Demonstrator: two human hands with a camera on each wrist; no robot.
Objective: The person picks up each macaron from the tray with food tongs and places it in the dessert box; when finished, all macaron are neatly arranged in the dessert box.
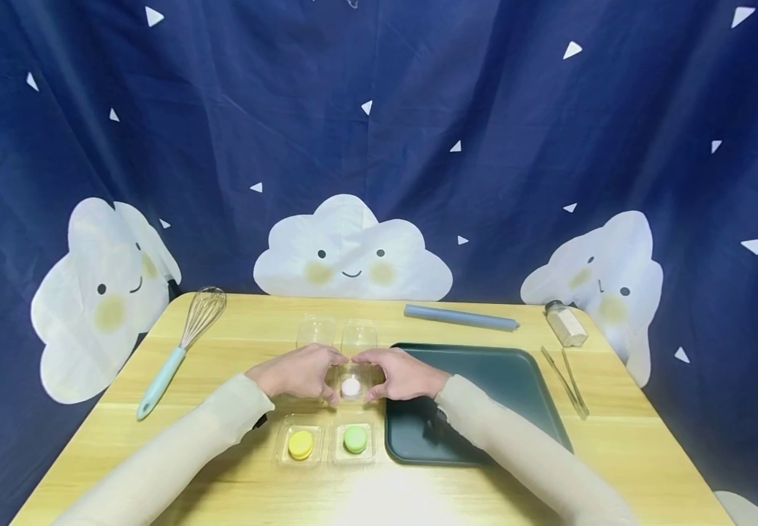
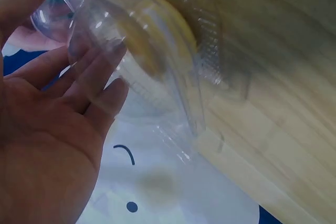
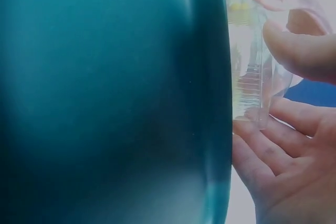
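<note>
Both hands meet around a clear plastic box [image 1: 351,389] with a pale macaron inside, at mid-table in the head view. My left hand [image 1: 300,371] holds its left side with thumb and fingers. My right hand [image 1: 408,371] grips the right side, overlapping the dark tray's edge; the right wrist view shows thumb and fingers about the clear wall. Nearer me, a yellow macaron [image 1: 301,444] and a green macaron [image 1: 355,439] sit in clear boxes. In the left wrist view, a clear box with a yellow macaron [image 2: 168,27] lies beside the left fingers [image 2: 107,98].
A dark green tray [image 1: 484,398] lies right of the boxes. Behind it is a blue-grey rolling pin [image 1: 461,317]. At right are tongs [image 1: 569,387] and a shaker jar [image 1: 566,325]; a whisk [image 1: 178,358] lies left. Clear plastic pieces [image 1: 359,334] stand beyond the hands.
</note>
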